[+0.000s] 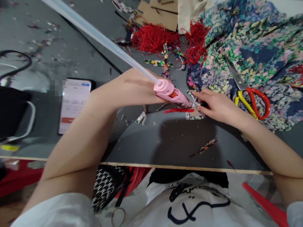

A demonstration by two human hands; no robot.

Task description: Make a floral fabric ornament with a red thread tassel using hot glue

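A pink glue gun (170,92) with a long clear glue stick rising from its back is held by my left hand (144,88), whose fingers are mostly hidden behind it. Its tip points down at a small floral fabric piece (195,114) near the table's front edge. On that piece, my right hand (210,102) presses with its thumb and index finger, pinching a patterned bit of cloth. A red thread tassel (178,110) lies with one end at the fabric, just below the gun's tip.
Red-and-yellow scissors (251,101) lie on a large floral cloth (255,50) at the right. Red thread bundles (153,37) and cardboard (158,14) are at the back. A phone (74,104), a black cable (90,42) and a dark bag (14,113) are at the left.
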